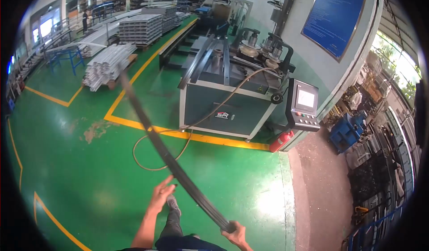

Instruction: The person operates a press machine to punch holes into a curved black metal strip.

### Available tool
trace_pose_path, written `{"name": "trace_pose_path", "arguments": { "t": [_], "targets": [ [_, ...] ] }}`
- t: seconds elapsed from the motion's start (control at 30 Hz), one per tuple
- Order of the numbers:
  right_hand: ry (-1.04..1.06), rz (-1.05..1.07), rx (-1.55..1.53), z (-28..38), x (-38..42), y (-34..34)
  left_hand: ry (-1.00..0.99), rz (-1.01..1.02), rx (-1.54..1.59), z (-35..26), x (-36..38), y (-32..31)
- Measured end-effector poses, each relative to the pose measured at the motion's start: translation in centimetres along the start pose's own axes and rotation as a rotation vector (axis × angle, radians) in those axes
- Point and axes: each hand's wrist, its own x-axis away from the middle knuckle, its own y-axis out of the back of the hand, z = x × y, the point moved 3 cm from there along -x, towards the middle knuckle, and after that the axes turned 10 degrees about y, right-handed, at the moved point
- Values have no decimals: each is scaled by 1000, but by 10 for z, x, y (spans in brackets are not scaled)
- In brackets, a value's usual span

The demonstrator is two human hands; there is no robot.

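A long, dark metal profile runs diagonally from the lower right up toward the stacked profiles, blurred at its far end. My right hand is closed around its near end, low in the view. My left hand reaches up beside the middle of the profile, fingers apart, with the fingertips right at its left edge. Below my hands show my leg and one shoe on the green floor.
Ahead stands a bending machine with rollers on top and a control panel at its right. A hose loops on the floor. A fire extinguisher stands by the wall. Stacked profiles lie left; a distant person stands behind.
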Motion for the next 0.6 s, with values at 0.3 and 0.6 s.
{"name": "trace_pose_path", "arguments": {
  "t": [0.3,0.6],
  "targets": [
    [119,-645,108,94,-321,-19,52,289,-281,-82,-198,2],
    [288,-803,265,154,-660,31,-86,-101,-831,-49,-330,164]
  ]
}}
